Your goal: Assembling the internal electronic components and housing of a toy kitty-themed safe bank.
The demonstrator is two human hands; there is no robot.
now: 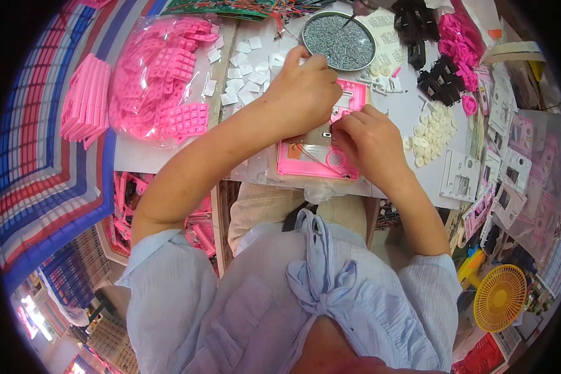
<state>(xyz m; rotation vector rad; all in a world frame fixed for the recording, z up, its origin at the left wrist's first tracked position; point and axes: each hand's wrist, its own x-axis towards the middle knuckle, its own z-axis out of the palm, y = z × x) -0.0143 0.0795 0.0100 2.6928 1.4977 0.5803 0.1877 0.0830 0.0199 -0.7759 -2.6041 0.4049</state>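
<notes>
A pink plastic casing (302, 168) lies open-side up in front of me, with a metal mechanism, thin wires and a round ring inside. My left hand (308, 90) is closed over its far left part, the fingers bent together; whatever is between them is hidden. At the casing's right side my right hand (371, 140) is curled in, thumb and fingertips pressed together close to the metal part. Its pinch is too small to make out. Just beyond the casing sits a round metal dish (340, 43) heaped with small screws, with a dark pointed tool (350, 19) above it.
White square pieces (246, 71) lie scattered left of the casing, beside a clear bag of pink key parts (168, 81) and stacked pink panels (86, 100). White round parts (431, 134), black parts (442, 81) and pink parts (461, 37) are at right. A yellow fan (500, 298) stands lower right.
</notes>
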